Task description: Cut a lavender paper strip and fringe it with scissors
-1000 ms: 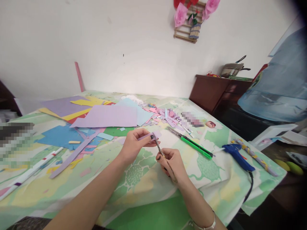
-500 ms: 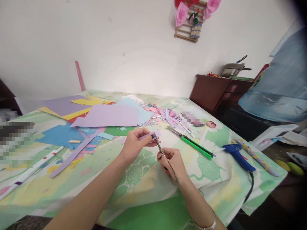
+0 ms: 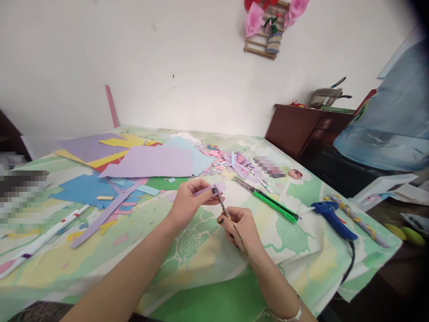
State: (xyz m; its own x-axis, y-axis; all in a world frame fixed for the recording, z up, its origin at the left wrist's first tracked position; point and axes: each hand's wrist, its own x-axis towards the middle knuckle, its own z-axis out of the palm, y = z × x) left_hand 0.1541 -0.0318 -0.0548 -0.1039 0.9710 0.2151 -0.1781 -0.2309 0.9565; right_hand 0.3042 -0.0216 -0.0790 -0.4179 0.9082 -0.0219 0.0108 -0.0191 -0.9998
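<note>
Between the thumb and fingers of my left hand [image 3: 188, 200] is a small strip of lilac paper [image 3: 220, 187], pinched near its end. My right hand [image 3: 241, 227] is wrapped round the handles of a pair of scissors [image 3: 222, 204]. Their blades point up and away from me and meet the paper beside my left thumb. Whether the blades are fully closed is too small to tell. A green utility knife [image 3: 275, 205] lies to the right of the scissors, apart from both hands. Beyond my left hand lies a large lilac sheet [image 3: 150, 162].
Paper scraps [image 3: 237, 163] are heaped at the back middle. Blue paper [image 3: 78, 190] and a long lilac strip [image 3: 107, 218] lie left. A blue glue gun [image 3: 335, 219] with a cord and a wrapped stick [image 3: 362, 220] are near the right edge. A water bottle [image 3: 385, 116] stands beyond.
My right thumb has shifted slightly left and away from the scissor handle, and the handle loops have moved a little. My left hand and the paper strip stay nearly in place.
</note>
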